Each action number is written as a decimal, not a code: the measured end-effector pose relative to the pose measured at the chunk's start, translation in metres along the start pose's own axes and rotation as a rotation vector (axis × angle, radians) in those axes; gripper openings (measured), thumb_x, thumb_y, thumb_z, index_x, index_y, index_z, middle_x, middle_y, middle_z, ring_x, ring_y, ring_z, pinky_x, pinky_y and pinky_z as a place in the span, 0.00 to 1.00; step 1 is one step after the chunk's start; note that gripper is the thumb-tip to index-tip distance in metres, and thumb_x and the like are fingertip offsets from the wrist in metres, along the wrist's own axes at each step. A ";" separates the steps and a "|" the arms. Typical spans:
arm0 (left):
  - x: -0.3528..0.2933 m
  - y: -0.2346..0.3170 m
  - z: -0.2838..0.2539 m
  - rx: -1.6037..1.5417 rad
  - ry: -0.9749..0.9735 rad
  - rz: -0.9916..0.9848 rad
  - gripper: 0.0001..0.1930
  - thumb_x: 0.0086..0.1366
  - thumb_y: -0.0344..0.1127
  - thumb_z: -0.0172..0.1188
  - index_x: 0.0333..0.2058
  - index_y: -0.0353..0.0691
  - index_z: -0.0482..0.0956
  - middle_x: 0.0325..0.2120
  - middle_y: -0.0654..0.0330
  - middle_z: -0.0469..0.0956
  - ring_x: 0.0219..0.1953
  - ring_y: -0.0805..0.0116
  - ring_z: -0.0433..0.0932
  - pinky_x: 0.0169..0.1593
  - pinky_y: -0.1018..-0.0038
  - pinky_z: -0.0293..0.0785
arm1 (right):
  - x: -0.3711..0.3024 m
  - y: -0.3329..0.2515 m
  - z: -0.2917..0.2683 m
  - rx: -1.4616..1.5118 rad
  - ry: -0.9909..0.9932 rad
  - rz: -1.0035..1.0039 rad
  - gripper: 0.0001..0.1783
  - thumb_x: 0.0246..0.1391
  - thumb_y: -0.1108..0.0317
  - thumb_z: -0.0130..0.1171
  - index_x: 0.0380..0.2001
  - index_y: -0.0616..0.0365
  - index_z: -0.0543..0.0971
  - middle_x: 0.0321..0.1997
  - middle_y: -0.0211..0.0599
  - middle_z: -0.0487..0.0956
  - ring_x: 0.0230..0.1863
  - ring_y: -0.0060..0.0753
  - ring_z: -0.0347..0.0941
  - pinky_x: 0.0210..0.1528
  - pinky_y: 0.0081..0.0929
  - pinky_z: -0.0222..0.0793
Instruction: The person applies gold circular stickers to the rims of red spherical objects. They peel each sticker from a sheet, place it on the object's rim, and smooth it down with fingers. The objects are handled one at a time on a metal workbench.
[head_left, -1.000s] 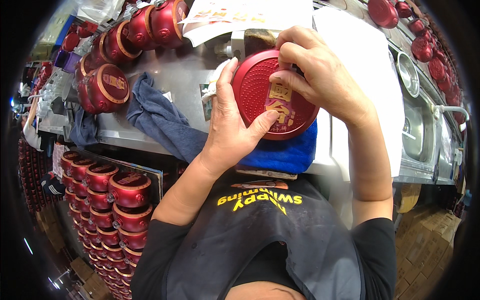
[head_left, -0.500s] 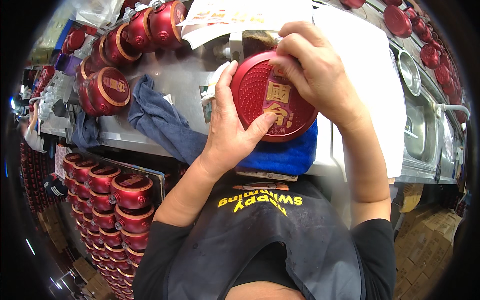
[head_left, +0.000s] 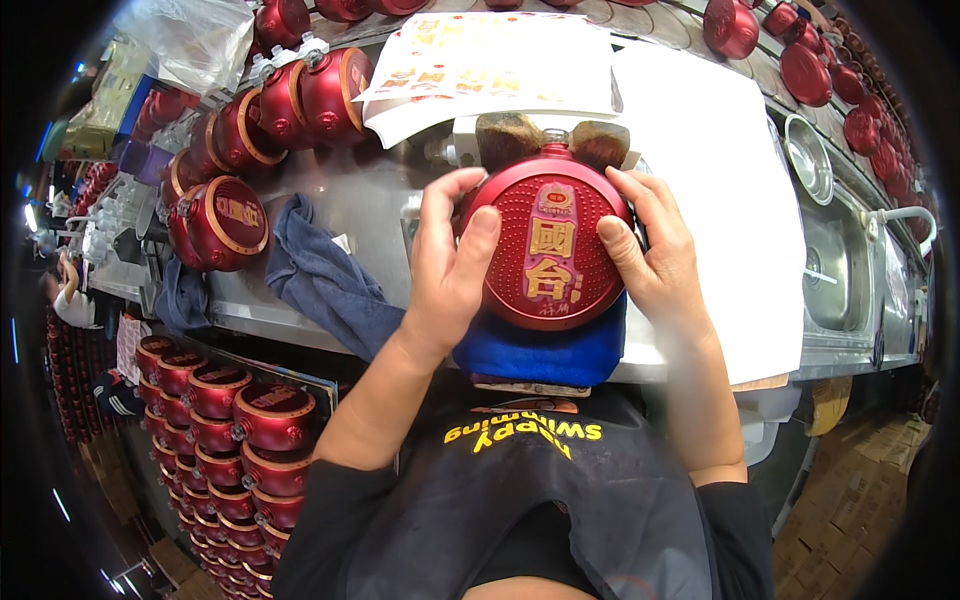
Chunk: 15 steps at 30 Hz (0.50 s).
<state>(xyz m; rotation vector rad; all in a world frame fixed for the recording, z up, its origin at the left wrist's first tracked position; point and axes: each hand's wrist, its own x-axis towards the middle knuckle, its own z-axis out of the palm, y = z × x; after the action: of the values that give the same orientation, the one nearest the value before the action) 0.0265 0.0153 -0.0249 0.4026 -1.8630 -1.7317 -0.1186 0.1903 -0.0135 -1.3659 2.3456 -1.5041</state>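
A round, flat red bottle (head_left: 548, 245) with a studded face and a strip of gold characters lies face up, its neck pointing away from me. Beneath its near side is a folded blue cloth (head_left: 540, 355); two dark, rounded wooden blocks flank the neck, the left block (head_left: 505, 138) and the right block (head_left: 600, 145). My left hand (head_left: 450, 265) grips the bottle's left edge, thumb on the front. On the opposite edge, my right hand (head_left: 655, 245) does likewise, with its thumb on the face. The undersides of my fingers are partly hidden.
Sheets of gold and red decals (head_left: 490, 65) lie beyond the bottle, and white sheeting (head_left: 720, 200) covers the right side. A grey-blue towel (head_left: 320, 280) and several red bottles (head_left: 228, 222) sit left. Stacked bottles (head_left: 275, 410) stand lower left. A sink (head_left: 840, 265) is at right.
The bottle has gone from tilted to straight, sitting slightly lower on the cloth. My right hand has moved from its top down to the right edge, uncovering the upper decal and neck.
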 end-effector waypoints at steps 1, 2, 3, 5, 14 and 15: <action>0.007 0.003 0.000 0.021 0.006 -0.014 0.29 0.74 0.51 0.59 0.58 0.31 0.69 0.50 0.49 0.76 0.54 0.62 0.74 0.60 0.65 0.70 | 0.001 0.000 0.000 -0.006 -0.011 0.006 0.31 0.68 0.50 0.61 0.57 0.70 0.76 0.54 0.55 0.76 0.57 0.55 0.74 0.61 0.40 0.70; 0.014 0.005 0.000 0.118 -0.016 -0.011 0.28 0.73 0.52 0.61 0.57 0.31 0.70 0.49 0.49 0.77 0.53 0.60 0.75 0.59 0.65 0.71 | 0.002 -0.001 -0.001 -0.009 -0.016 0.008 0.30 0.67 0.51 0.61 0.57 0.70 0.76 0.54 0.55 0.77 0.57 0.55 0.74 0.61 0.41 0.70; 0.020 0.008 0.001 0.216 -0.038 -0.008 0.28 0.72 0.52 0.63 0.56 0.32 0.71 0.48 0.48 0.78 0.52 0.58 0.76 0.58 0.64 0.71 | 0.003 -0.003 -0.001 -0.010 -0.023 0.004 0.30 0.67 0.52 0.62 0.56 0.70 0.76 0.54 0.55 0.77 0.57 0.55 0.74 0.61 0.41 0.70; 0.027 0.013 0.003 0.360 -0.057 -0.004 0.28 0.69 0.51 0.66 0.54 0.32 0.72 0.47 0.46 0.78 0.51 0.53 0.77 0.58 0.62 0.72 | 0.003 -0.005 -0.001 -0.004 -0.018 0.020 0.29 0.66 0.53 0.62 0.56 0.70 0.76 0.54 0.54 0.77 0.56 0.55 0.75 0.60 0.41 0.70; 0.031 0.018 0.007 0.398 -0.049 -0.005 0.26 0.66 0.47 0.69 0.52 0.32 0.73 0.46 0.43 0.78 0.50 0.48 0.77 0.56 0.59 0.73 | 0.002 -0.003 0.004 0.028 -0.010 0.054 0.26 0.66 0.55 0.63 0.55 0.69 0.76 0.53 0.53 0.77 0.56 0.53 0.74 0.60 0.40 0.69; 0.031 0.019 0.007 0.417 -0.046 -0.003 0.27 0.66 0.47 0.69 0.52 0.32 0.72 0.46 0.43 0.78 0.50 0.48 0.77 0.55 0.58 0.73 | 0.002 -0.003 0.004 0.028 -0.009 0.051 0.26 0.66 0.55 0.63 0.55 0.69 0.76 0.53 0.53 0.77 0.55 0.53 0.74 0.60 0.40 0.69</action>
<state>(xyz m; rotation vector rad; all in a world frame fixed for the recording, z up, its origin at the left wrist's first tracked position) 0.0004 0.0057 -0.0003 0.5271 -2.2586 -1.3561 -0.1164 0.1858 -0.0124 -1.2939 2.3265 -1.5076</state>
